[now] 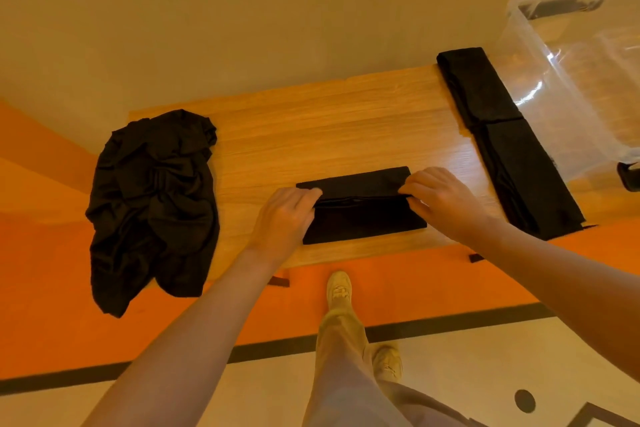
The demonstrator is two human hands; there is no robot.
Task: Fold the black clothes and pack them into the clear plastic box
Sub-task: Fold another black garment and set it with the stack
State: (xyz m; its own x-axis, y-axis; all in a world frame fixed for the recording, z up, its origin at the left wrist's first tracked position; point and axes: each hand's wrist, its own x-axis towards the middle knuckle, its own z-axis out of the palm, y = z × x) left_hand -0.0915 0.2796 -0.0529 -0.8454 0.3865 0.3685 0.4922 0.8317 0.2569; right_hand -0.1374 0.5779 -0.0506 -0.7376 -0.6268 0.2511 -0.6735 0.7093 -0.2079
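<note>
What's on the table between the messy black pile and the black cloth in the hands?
Nothing: the head view shows only bare wooden table between the crumpled pile and the folded cloth.

Looked like a plain indoor room, kind unclear: small wooden worktop point(332, 121) against bare beige wall point(242, 10), orange floor point(52, 305) with black stripe point(450, 324), pale tiles nearer.

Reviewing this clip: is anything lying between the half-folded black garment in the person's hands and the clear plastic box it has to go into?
Yes. Two folded black garments lie end to end on the wooden table, beside the clear plastic box, between it and the half-folded black garment that the left hand and right hand grip. Lifting over them looks easy.
</note>
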